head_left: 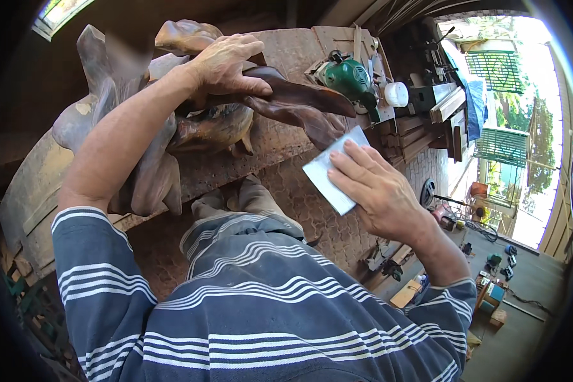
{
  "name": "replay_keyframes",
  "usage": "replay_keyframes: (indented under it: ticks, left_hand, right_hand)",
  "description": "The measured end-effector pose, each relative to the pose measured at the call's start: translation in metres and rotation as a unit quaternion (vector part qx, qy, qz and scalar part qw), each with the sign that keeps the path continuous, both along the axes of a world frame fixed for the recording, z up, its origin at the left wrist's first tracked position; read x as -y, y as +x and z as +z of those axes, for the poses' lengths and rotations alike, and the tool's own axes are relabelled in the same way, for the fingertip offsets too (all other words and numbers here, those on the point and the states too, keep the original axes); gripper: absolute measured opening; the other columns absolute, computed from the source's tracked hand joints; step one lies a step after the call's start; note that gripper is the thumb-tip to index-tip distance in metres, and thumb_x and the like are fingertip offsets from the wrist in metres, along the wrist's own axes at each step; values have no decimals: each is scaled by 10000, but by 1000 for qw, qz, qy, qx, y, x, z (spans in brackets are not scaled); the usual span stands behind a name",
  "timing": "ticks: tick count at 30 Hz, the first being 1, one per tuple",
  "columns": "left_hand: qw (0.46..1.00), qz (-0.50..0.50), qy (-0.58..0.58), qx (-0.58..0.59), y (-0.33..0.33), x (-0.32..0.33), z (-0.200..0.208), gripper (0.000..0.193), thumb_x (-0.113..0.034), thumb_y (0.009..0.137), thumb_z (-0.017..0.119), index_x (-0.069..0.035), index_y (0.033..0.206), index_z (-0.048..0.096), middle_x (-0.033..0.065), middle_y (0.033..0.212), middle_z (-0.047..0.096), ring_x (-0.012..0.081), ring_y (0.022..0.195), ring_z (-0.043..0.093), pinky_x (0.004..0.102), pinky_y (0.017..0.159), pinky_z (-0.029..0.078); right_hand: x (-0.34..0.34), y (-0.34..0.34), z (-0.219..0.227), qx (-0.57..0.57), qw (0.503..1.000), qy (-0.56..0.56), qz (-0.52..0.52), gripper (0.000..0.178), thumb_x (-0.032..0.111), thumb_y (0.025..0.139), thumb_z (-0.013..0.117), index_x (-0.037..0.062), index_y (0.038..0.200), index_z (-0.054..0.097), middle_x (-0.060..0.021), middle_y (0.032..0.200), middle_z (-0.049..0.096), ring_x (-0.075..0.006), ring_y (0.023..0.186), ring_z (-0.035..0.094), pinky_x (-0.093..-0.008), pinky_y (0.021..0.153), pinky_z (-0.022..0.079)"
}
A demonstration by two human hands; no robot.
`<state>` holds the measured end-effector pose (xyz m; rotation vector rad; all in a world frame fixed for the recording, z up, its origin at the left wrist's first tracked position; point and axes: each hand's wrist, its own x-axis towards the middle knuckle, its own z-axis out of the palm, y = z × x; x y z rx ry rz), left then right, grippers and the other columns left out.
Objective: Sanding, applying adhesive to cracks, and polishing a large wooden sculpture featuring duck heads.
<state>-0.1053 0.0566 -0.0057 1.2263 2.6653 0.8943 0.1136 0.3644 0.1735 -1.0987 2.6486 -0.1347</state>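
Observation:
My left hand [232, 67] is wrapped over a dark brown carved wooden piece [299, 102], thumb lying along its near side. The carving stretches rightward in smooth, leaf-like curves past the bench's front edge. In my right hand [379, 191] is a pale, flat sheet of sandpaper [330, 173], fingers spread across its face. Its upper edge lies at the carving's lower right end; whether they touch, I cannot tell. Around my left forearm stand a brown-yellow polished carving [213, 130] and a greyish branching wooden sculpture [99, 70].
The wooden bench [280, 54] carries a green power sander [347, 75] and a white round lid or tub [396, 94]. Stacked boards [409, 143] sit right of it. Brick paving [286, 184] lies below. A grey surface [516, 312] at lower right holds tools and cords.

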Motion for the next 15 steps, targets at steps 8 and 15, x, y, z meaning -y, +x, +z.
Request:
replay_keyframes:
  ticks: [8, 15]
  left_hand:
    - [1000, 13, 10, 12, -3, 12, -20, 1024, -737, 787, 844, 34, 1418, 608, 305, 1519, 575, 501, 1433, 521, 549, 1194, 442]
    - [999, -8, -38, 18, -11, -5, -2, 1038, -749, 782, 838, 41, 1414, 607, 292, 1446, 612, 484, 1381, 554, 542, 1172, 449]
  right_hand:
    - [5, -11, -22, -24, 996, -82, -29, 495, 13, 843, 694, 38, 1335, 731, -185, 1536, 632, -458, 1501, 517, -554, 1232, 450]
    - [3, 34, -55, -154, 963, -158, -156, 546, -66, 770, 656, 57, 1287, 786, -193, 1510, 660, -500, 1443, 568, -544, 1184, 497]
